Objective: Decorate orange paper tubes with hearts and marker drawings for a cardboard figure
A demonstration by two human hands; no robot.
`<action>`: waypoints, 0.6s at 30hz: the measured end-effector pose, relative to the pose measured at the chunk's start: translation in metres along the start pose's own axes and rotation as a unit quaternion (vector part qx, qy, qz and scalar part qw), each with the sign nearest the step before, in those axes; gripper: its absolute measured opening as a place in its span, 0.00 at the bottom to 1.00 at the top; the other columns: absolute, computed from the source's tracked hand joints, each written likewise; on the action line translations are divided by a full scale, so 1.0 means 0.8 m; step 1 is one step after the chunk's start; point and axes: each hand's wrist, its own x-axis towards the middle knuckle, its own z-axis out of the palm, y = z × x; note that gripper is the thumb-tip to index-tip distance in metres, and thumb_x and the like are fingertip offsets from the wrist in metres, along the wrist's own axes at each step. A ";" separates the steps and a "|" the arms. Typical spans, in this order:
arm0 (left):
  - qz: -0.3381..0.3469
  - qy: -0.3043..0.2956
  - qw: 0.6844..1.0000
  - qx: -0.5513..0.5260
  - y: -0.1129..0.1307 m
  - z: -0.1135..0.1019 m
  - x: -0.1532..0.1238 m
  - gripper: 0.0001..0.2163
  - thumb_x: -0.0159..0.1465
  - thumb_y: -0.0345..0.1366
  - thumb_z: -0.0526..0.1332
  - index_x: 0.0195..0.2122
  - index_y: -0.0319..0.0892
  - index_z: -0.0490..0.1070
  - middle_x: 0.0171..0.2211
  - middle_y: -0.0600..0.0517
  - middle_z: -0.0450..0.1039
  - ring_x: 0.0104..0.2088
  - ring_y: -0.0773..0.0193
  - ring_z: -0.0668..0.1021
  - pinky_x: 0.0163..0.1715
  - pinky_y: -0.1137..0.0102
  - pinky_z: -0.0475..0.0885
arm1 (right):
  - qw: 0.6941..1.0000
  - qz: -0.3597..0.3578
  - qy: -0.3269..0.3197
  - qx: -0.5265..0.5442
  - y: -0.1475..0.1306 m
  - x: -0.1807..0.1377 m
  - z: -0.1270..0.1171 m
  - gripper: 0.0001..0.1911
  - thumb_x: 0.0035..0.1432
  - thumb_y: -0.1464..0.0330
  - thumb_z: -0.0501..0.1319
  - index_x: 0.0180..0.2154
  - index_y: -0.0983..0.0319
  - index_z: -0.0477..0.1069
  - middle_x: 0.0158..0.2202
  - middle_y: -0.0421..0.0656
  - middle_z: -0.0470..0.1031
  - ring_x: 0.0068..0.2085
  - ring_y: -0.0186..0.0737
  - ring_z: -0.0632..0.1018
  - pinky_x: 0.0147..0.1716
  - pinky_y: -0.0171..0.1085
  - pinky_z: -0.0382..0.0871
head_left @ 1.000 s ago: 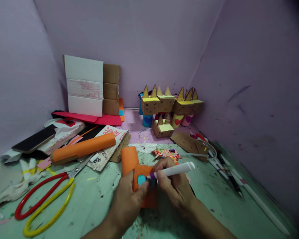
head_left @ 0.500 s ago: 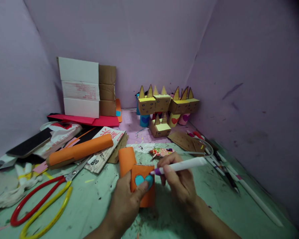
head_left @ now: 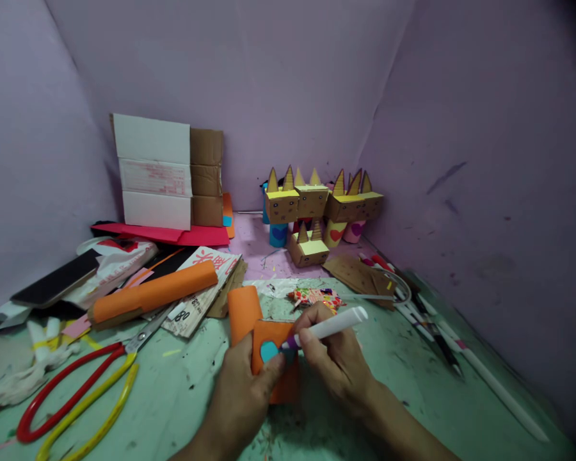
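Observation:
My left hand [head_left: 242, 390] is closed around the lower left of an orange paper-covered tube [head_left: 284, 389], its thumb lying across the front. A blue paper heart [head_left: 269, 351] sits on the front of that tube, its right part largely hidden by the marker and my fingers. Pinched in my right hand [head_left: 338, 358] is a white marker [head_left: 338, 322] with a purple tip end, which points down-left at the heart. I cannot tell whether the tip touches it. Just behind stands a second orange tube [head_left: 244, 312].
Red-and-yellow-handled scissors [head_left: 72, 397] lie at left, near a long orange paper roll [head_left: 156, 291]. Cardboard figures with pointed ears [head_left: 312, 202] stand at the back. Pens [head_left: 441, 349] lie along the right wall. A folded cardboard piece [head_left: 156, 173] leans behind red paper [head_left: 160, 234].
My right hand has brought the marker's tip down and left, from the heart's upper right edge to its middle. My left hand keeps its hold on the orange tube.

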 end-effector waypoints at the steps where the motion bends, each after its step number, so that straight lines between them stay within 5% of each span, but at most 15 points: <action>1: 0.001 -0.001 1.000 -0.002 0.001 0.000 0.000 0.14 0.58 0.43 0.60 0.39 0.39 0.73 0.32 0.48 0.78 0.32 0.57 0.76 0.33 0.68 0.70 | 1.000 0.002 -0.002 -0.005 -0.001 0.001 0.000 0.07 0.61 0.69 0.51 0.30 0.59 0.63 0.24 0.40 0.71 0.25 0.37 0.72 0.23 0.35 0.63; 18: -0.017 0.010 0.999 0.026 0.003 0.001 -0.001 0.14 0.57 0.44 0.60 0.38 0.39 0.73 0.31 0.48 0.78 0.32 0.56 0.76 0.33 0.67 0.70 | 0.998 -0.017 0.045 -0.050 0.001 0.006 0.002 0.07 0.59 0.69 0.51 0.29 0.59 0.63 0.22 0.41 0.72 0.23 0.37 0.73 0.21 0.33 0.64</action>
